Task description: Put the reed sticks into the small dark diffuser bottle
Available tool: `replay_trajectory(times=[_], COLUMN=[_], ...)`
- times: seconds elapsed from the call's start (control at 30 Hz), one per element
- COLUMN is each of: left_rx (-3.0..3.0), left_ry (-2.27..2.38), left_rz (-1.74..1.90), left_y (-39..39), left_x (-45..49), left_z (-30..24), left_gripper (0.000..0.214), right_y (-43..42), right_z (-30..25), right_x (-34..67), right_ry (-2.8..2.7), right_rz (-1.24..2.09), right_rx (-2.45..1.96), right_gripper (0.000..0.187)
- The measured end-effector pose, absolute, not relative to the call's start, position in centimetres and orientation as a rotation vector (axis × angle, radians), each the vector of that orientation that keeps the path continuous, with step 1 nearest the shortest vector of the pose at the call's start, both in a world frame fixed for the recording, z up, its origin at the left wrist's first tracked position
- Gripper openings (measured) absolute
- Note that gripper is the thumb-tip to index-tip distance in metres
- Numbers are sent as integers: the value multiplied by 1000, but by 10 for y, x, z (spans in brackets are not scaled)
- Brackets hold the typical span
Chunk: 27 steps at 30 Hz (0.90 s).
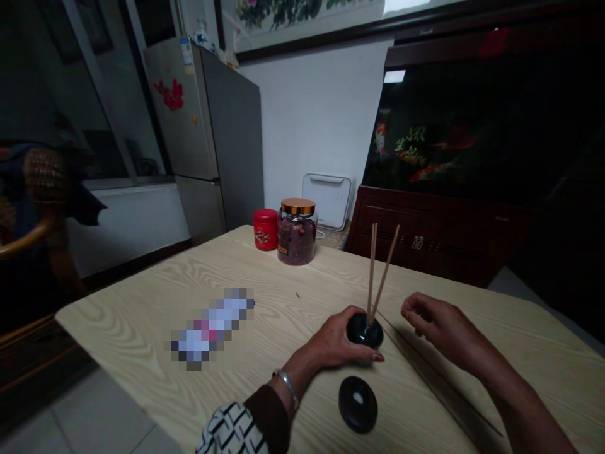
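Black spare holder [358,403] lies nearest, below the grip. The left hand [338,343] wraps the incense holder [365,330] on the wood table [142,302], steadying it. Two sticks [378,277] stand in it, glossy dome base, leaning apart. The right hand [437,321] is just right of the grip, half-curled; can't tell if it pinches anything. Loose sticks [439,384] lie beneath it. Looks like the stick-setting step; the next move calls for a still holder and a fine pinch. Jar [297,231] and red tin [265,229] sit far beyond.

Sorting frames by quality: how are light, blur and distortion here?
Head view: dim, corners near black; soft light on the pale wood-grain table; a pixelated patch masks something on it; wide-angle bending tilts the grey fridge; the left hand and round black holder are sharp.
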<state>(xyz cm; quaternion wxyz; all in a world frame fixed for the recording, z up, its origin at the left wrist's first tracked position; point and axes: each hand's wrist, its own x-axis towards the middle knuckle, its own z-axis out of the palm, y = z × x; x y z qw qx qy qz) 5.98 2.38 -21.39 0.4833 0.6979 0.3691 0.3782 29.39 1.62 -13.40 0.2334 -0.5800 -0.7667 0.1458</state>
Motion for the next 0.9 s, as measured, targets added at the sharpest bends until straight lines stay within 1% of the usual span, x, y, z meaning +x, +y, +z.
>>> replay_trajectory(times=[0.1,0.17,0.3,0.5,0.6,0.67,0.8,0.9], left_rx=[1686,1676,1665,1660,1658,1660,1668,1669], left_ry=[899,901,893,879,867,864,876,867], left_rz=[931,935,922,926,928,926,920,923], left_y=[25,26,24,24,24,24,23,23], left_x=[61,61,61,60,60,60,59,60], left_z=[-217,-218,-217,-214,-214,-214,-212,-212], left_gripper=[79,81,80,77,76,76,76,74], right_y=[21,23,27,29,30,32,34,29], right_z=[-148,-162,-182,-189,-187,-182,-157,-135], right_x=[312,319,325,325,325,328,336,330], right_ry=[-2311,-2368,-2408,-2387,-2363,-2271,-2001,-1610], right_rz=[171,114,123,121,127,180,296,454], right_rx=[-1987,-2146,-2200,-2203,-2180,-2073,-1741,-1489], right_gripper=[13,13,14,15,11,8,17,27])
